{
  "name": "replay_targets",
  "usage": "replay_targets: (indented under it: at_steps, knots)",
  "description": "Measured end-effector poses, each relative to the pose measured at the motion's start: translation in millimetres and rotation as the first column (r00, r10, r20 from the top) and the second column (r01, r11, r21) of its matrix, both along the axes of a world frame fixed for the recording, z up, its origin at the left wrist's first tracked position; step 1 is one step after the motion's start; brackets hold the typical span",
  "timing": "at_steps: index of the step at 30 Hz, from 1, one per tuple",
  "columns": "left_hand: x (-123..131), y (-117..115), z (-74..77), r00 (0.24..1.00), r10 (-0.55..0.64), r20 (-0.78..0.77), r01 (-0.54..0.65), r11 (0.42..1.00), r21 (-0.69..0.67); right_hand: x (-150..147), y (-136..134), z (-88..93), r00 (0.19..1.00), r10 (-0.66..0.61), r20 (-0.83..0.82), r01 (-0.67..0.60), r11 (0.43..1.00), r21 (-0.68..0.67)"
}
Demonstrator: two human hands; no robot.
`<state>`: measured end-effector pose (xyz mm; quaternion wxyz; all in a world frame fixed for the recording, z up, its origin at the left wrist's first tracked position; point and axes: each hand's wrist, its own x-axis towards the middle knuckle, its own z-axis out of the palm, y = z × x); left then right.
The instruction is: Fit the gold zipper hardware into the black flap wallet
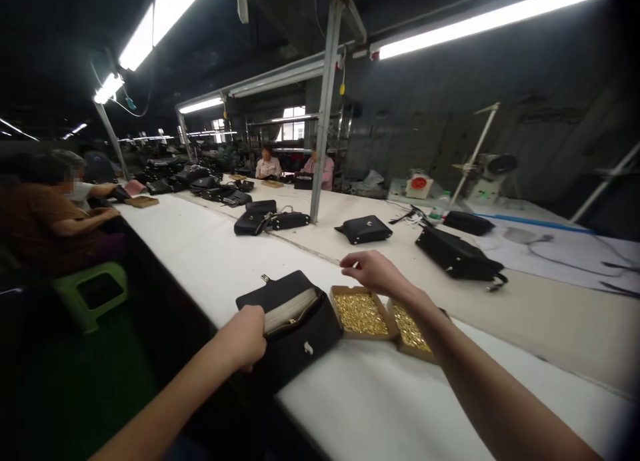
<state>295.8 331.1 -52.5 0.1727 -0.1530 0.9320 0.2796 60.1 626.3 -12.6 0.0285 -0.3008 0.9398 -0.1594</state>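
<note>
A black handbag (300, 354) lies at the front edge of the white table with its flap folded back, showing a pale lining and a small metal clasp. My left hand (249, 338) is closed on the bag's left side. Above the far edge of a cardboard box of small gold-coloured metal pieces (363, 314) hovers my right hand (373, 271). Its fingers are bent and the thumb is near them; whether anything small sits between them I cannot make out. A second box of gold pieces (413, 329) stands partly behind my right forearm.
Several black bags stand farther along the table, among them one bag (367, 229) beyond my right hand and a larger bag (457, 254) to the right. A metal post (325, 114) rises mid-table. Co-workers sit at the left, one on a green stool (95, 291), and at the far end.
</note>
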Motion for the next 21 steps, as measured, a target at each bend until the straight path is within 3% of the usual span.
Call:
replay_targets:
  at_steps: [3,9,13,21]
  knots:
    - [-5,1,-1.5,1.000,-0.026,0.003,0.026,0.999,0.024,-7,31,-15.6,0.991,-0.132,0.031,0.124,0.975,0.183]
    - [0,10,3.4,0.999,-0.032,-0.017,0.032,0.999,0.009,3,53,-84.5,0.966,-0.251,0.059,0.203,0.881,0.426]
    - [-1,-2,7.3,1.000,-0.013,-0.010,0.014,1.000,0.023,-2,54,-111.6,0.969,-0.224,0.106,0.163,0.897,0.412]
    - [3,-5,-2.9,1.000,-0.010,-0.010,0.011,0.996,0.090,-5,69,-127.8,0.973,-0.208,0.100,0.177,0.951,0.252]
